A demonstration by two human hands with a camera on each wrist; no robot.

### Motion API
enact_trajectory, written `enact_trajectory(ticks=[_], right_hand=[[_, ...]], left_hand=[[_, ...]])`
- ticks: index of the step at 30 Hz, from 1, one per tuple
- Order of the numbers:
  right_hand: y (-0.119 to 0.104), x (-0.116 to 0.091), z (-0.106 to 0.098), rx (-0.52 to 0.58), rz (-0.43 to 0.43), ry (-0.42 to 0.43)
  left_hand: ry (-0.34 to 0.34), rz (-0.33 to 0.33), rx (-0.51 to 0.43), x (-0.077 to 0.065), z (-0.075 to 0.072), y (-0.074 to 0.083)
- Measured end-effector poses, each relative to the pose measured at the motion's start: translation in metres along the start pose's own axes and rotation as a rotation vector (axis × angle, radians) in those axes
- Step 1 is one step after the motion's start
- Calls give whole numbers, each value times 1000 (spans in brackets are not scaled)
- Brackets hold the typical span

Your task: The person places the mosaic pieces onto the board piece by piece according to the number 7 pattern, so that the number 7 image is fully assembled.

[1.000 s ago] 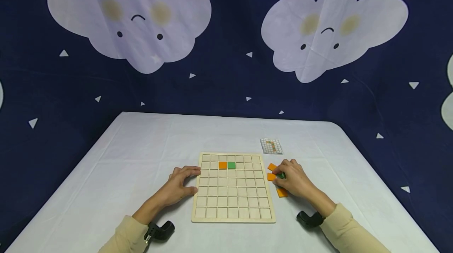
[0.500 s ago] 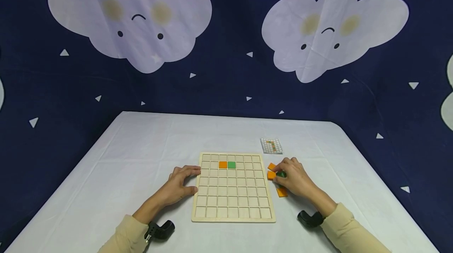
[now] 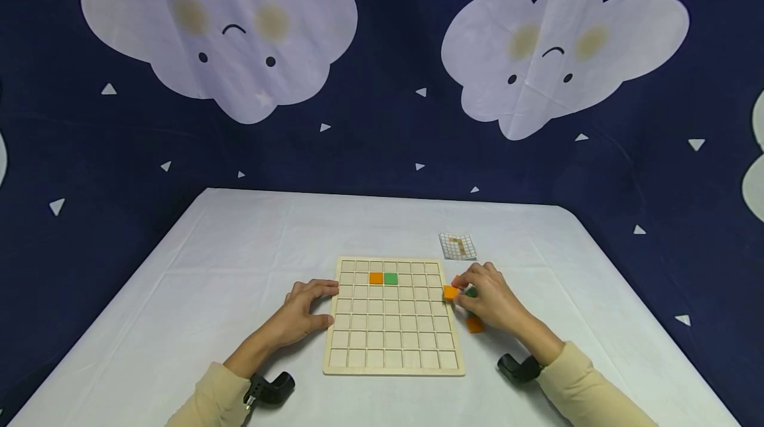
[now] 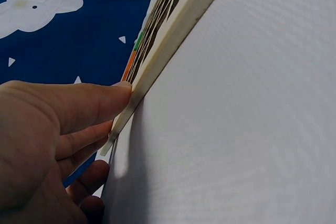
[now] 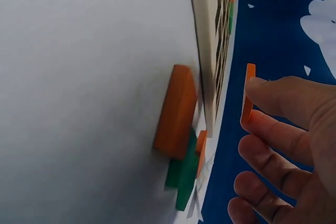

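Observation:
A wooden grid board [image 3: 390, 341] lies on the table, with one orange tile [image 3: 376, 278] and one green tile [image 3: 390, 278] side by side in its second row from the far edge. My left hand [image 3: 301, 314] touches the board's left edge with thumb and fingers extended; the left wrist view shows the thumb [image 4: 100, 100] against that edge. Between thumb and index finger, my right hand [image 3: 492, 296] pinches another orange tile [image 5: 249, 93], raised off the table by the board's right edge. Loose green tiles [image 5: 184, 177] and orange tiles [image 5: 176, 114] lie beneath, partly hidden by that hand in the head view.
A small card [image 3: 457, 246] printed with a coloured grid pattern lies beyond the board's far right corner. White cloth [image 3: 251, 235] covers the table. Behind it hangs a dark blue backdrop [image 3: 382, 148] with clouds and triangles.
My right hand has picked up an orange tile from beside the board and shifted it slightly left, over the right edge. The left hand has stayed in place.

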State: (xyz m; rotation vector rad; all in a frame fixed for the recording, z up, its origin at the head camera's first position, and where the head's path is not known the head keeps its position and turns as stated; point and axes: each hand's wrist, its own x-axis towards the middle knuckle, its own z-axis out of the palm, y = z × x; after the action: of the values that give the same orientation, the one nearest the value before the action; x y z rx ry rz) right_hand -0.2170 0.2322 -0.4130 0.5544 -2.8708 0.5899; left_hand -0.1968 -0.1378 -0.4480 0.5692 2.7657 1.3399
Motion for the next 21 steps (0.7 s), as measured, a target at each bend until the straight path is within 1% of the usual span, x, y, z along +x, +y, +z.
enact_trajectory(ticks=[8,21], right_hand=[[-8,3,-1,27,16,-13],[-21,13,3,57,-16,18]], left_hand=[[0,-6,-6,0,0,0],[-1,-10,-9,0,0,2]])
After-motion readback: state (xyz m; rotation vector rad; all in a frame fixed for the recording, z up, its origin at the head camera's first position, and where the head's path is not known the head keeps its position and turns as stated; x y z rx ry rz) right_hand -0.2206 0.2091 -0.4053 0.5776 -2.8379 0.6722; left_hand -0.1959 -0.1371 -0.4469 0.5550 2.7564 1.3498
